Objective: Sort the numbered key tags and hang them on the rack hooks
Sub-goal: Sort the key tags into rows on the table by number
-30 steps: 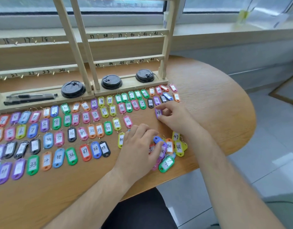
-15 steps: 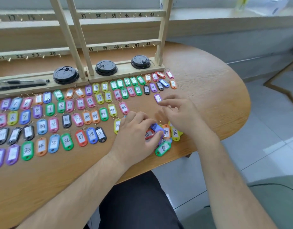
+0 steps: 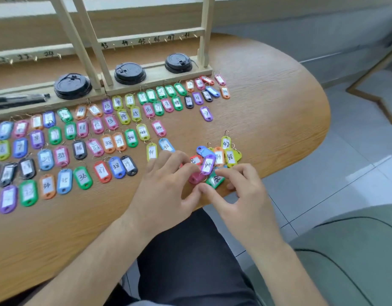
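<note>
Left hand (image 3: 166, 186) and right hand (image 3: 243, 193) crowd the near edge of the table (image 3: 267, 102), over the unsorted pile (image 3: 221, 155). Left curls against the purple 44 tag (image 3: 208, 164), grip unclear; right pinches the green 48 tag (image 3: 216, 180). Snagged rings could drag neighbours off the edge.

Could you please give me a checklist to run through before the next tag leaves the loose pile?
1. Hold on purple tag: cannot tell; fingers of left hand and right hand crowd it.
2. Its number readable: cannot tell, blurred.
3. Rack hooks 43 onward free: ok, nothing hangs there.
4. Green tag safe from table edge: not ok, lies beside it.
5. Loose pile sorted: not ok, tags overlap.
</note>
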